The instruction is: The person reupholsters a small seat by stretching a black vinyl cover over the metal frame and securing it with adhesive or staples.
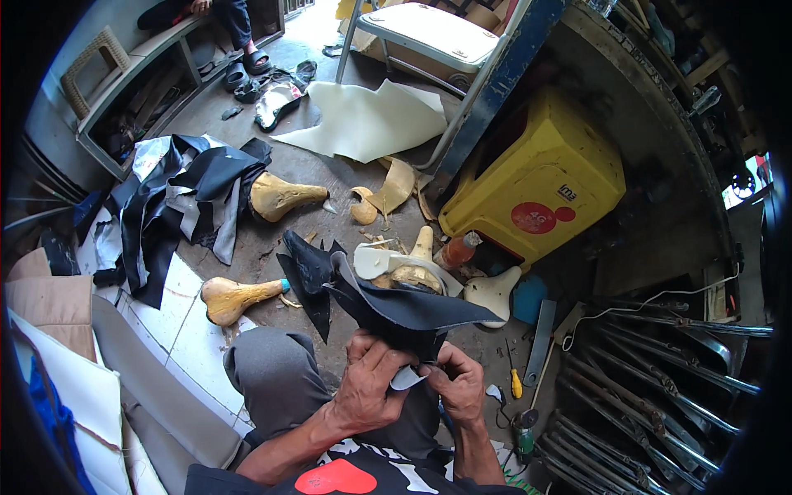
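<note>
Both hands grip the near edge of a bicycle saddle wrapped in a black cover (388, 305), held above my lap. My left hand (370, 386) clamps the black material from the left, fingers curled over it. Pinching the same edge from the right is my right hand (459, 384). A pale strip of the cover's underside shows between the two hands. The saddle's tan foam (412, 276) pokes out beyond the black sheet.
Bare foam saddles (235, 297) (285, 196) lie on the floor with black cover scraps (186, 194). A yellow plastic box (536, 177) stands at the right, chrome rods (660, 363) beside it. A yellow-handled screwdriver (515, 381) lies near my right knee. Another person's sandalled foot (256, 56) is far back.
</note>
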`<state>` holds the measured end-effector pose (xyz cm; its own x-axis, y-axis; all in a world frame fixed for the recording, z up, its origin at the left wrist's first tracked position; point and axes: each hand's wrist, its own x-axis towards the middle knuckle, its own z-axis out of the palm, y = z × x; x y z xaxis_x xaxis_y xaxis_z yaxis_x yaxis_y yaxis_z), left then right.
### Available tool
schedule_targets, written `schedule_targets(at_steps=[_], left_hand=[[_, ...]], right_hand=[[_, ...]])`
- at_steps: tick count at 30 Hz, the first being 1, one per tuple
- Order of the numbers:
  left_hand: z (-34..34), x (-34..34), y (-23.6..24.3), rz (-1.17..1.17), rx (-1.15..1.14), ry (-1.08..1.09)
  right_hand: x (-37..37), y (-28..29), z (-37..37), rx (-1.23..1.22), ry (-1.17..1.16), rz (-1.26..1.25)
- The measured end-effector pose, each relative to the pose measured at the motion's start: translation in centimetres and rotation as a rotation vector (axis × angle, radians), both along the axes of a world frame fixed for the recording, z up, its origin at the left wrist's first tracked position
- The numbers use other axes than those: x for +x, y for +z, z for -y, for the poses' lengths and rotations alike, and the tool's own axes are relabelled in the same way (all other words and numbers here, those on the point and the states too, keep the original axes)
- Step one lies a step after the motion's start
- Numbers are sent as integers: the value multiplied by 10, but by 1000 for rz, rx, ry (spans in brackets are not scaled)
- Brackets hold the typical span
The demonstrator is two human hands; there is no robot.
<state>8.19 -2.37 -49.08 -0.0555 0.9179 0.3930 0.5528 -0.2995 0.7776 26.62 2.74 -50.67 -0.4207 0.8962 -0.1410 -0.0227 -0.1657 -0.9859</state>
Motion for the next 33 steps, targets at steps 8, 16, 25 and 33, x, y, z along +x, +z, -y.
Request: schedule_targets(at_steps=[8,16,25,33], left_hand=[[-3,-2,3,11,14,0],[-5,10,6,-10,40,85],[-5,9,3,1,30,90],[-7,11,6,10,35,97]], right_hand=[[-3,13,-3,-89,-26,41],[11,7,-6,-130,21,37],[14,0,-21,-92,65,-46],[16,3,-29,-88,113,-28]])
